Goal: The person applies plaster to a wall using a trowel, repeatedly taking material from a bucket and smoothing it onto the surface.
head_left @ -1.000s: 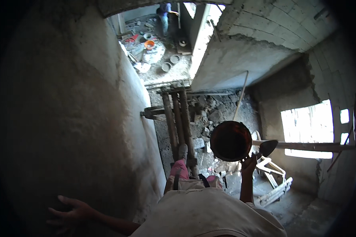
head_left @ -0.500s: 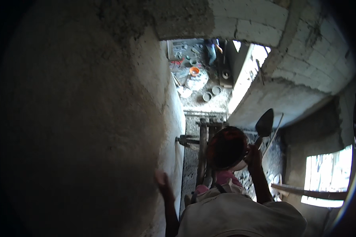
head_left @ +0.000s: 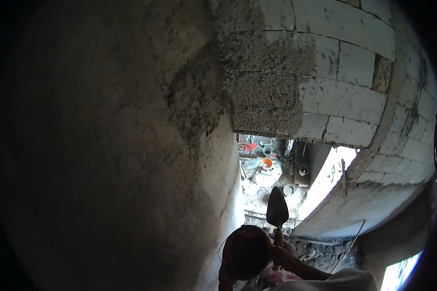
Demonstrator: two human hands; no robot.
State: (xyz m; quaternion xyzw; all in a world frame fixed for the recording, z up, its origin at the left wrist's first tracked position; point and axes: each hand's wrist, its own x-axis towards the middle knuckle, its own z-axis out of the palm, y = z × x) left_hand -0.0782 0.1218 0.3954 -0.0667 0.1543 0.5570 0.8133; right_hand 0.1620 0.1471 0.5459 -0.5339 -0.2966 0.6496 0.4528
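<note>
In my right hand [head_left: 281, 254] is a trowel [head_left: 277, 208], its pointed blade raised toward the doorway; the same hand is at the rim of a round, dark bucket [head_left: 247, 252], its fingers wrapped round the trowel's handle. My left hand is behind the bucket's left side, where a thin wire handle shows; its fingers are hidden.
A plastered wall [head_left: 107, 145] fills the left, meeting blockwork [head_left: 344, 102] partly coated in rough mortar above a doorway. Beyond lie an orange bucket [head_left: 266, 164] and rubble. A long pole [head_left: 347, 250] leans at lower right near a bright window opening [head_left: 398, 271].
My view has tilted up to the wall above the doorway. My left hand has moved from beside the wall to the bucket, and the trowel now points upward.
</note>
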